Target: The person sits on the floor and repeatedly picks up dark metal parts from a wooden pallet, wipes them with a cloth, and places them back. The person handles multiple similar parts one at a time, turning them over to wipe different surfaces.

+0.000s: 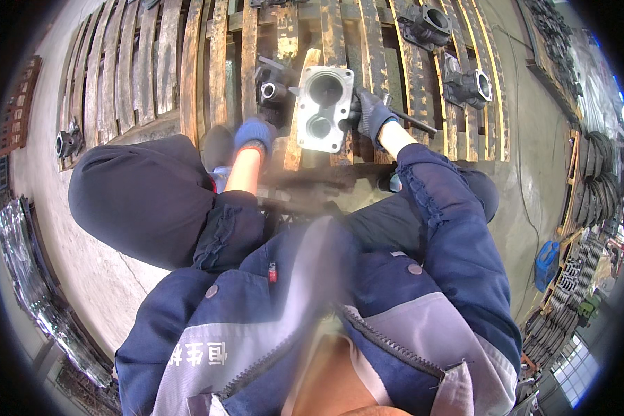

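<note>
A metal casting (317,142) stands over the pallet in front of me. Its pale machined flange faces up, with a large and a smaller round opening and bolt holes round the rim. My right hand (373,112), in a grey-blue glove, is closed on the casting's right side. A dark rod (417,123) juts out to the right just past this hand; whether I hold it too is unclear. My left hand (254,133), in a blue glove, is beside a dark casting with a round bore (272,91). Its fingers are blurred and partly hidden.
Slatted wooden pallets (166,59) lie under the parts. More dark castings rest at the right, one farther off (428,26) and one nearer (468,87). Another casting (68,141) is at the left corner. A blue basket (546,265) and stacked metal parts line the right side.
</note>
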Demonstrator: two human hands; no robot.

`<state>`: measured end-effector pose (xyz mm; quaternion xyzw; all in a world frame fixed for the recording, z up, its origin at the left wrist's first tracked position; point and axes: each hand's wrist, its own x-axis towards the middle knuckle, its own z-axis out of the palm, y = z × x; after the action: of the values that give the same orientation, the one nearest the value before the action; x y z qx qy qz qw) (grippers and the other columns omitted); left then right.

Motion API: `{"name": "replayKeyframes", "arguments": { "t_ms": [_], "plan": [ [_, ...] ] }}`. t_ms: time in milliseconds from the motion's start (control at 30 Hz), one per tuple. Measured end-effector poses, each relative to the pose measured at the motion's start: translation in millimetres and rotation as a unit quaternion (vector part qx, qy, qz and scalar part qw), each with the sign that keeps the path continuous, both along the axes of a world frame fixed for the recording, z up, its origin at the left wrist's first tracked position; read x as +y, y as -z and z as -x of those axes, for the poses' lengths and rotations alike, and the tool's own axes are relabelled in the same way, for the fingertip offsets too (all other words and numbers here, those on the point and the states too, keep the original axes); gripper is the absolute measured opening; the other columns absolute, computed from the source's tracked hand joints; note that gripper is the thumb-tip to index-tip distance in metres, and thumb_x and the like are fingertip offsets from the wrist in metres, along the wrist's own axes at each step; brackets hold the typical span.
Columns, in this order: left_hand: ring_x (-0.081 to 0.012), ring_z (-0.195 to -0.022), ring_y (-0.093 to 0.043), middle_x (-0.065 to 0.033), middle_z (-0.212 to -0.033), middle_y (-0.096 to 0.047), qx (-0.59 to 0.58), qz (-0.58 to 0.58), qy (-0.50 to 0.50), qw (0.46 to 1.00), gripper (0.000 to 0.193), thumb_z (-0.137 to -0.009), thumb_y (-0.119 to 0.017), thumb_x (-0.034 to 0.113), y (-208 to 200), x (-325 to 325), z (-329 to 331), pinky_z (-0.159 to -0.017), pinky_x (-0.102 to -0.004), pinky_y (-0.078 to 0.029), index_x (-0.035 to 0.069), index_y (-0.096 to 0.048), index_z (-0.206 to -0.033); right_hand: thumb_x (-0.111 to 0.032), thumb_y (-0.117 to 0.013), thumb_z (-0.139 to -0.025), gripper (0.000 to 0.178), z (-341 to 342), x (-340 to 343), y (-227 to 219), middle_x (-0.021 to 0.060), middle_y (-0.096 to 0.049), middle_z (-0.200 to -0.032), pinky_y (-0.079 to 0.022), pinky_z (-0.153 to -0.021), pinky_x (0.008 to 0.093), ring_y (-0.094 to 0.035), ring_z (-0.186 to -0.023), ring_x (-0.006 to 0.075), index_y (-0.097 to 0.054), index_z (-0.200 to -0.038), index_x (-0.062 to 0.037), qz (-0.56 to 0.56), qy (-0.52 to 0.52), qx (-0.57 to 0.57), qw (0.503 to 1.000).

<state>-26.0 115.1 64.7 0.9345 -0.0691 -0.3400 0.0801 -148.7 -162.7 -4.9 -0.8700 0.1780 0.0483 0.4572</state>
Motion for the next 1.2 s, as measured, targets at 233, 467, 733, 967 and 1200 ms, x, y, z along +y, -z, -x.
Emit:
{"name": "replayKeyframes", "arguments": {
  "t_ms": [233, 467, 733, 967, 1200],
  "plan": [
    [-0.034, -0.113, -0.062, -0.019, -0.119, -0.065, -0.106, 0.091, -0.19, 0.972, 0.031, -0.086, -0.055, 0.02, -8.1, 11.5, -5.6, -0.094, -0.0432, -0.05, 0.008, -0.07, -0.111, -0.037, -0.074, -0.075, 0.064, -27.7, 37.5, -44.4, 0.0222, -0.067, -0.109, -0.052, -0.088, 0.0419, -0.065, -0.102, 0.0377, -0.053, -0.129, -0.0116, -0.152, 0.085, 0.083, 0.981],
    [-0.0301, -0.113, -0.063, -0.0134, -0.123, -0.065, -0.084, -0.218, 0.238, 0.943, 0.031, -0.09, -0.056, 0.025, 23.1, 30.6, -25.4, -0.091, -0.0385, -0.052, 0.012, -0.07, -0.114, -0.048, -0.061, -0.086, 0.057, -45.9, 34.3, -39.8, 0.0189, -0.067, -0.115, -0.048, -0.09, 0.0378, -0.064, -0.099, 0.0268, -0.062, -0.125, -0.0074, -0.333, 0.289, 0.186, 0.878],
    [-0.0323, -0.11, -0.064, -0.0189, -0.118, -0.067, -0.195, 0.152, -0.133, 0.96, 0.039, -0.087, -0.059, 0.029, -30.1, -12.4, 4.8, -0.095, -0.0403, -0.049, 0.009, -0.066, -0.12, -0.033, -0.06, -0.092, 0.05, -32.2, 25.3, -17.5, 0.0249, -0.063, -0.119, -0.053, -0.087, 0.04, -0.065, -0.101, 0.0347, -0.05, -0.13, -0.0024, -0.136, 0.046, 0.088, 0.986],
    [-0.0382, -0.116, -0.058, -0.0283, -0.126, -0.058, -0.126, 0.162, 0.066, 0.977, 0.087, -0.076, -0.069, 0.049, -40.1, -86.9, 26.1, -0.101, -0.042, -0.045, -0.001, -0.04, -0.141, -0.032, -0.056, -0.092, 0.035, -2.9, -24.2, 52.7, 0.0129, -0.068, -0.102, -0.054, -0.073, 0.0393, -0.066, -0.088, 0.0273, -0.057, -0.118, -0.0095, -0.113, 0.028, 0.104, 0.988],
    [-0.0402, -0.107, -0.062, -0.0253, -0.11, -0.065, -0.068, 0.188, -0.046, 0.979, 0.045, -0.072, -0.065, 0.013, -17.3, -84.0, 8.7, -0.092, -0.042, -0.049, 0.001, -0.06, -0.115, -0.026, -0.065, -0.09, 0.031, 12.3, -8.5, 22.6, 0.0112, -0.069, -0.107, -0.053, -0.081, 0.0378, -0.067, -0.096, 0.0246, -0.064, -0.114, -0.0065, -0.11, -0.036, 0.032, 0.993]
  ]
}}
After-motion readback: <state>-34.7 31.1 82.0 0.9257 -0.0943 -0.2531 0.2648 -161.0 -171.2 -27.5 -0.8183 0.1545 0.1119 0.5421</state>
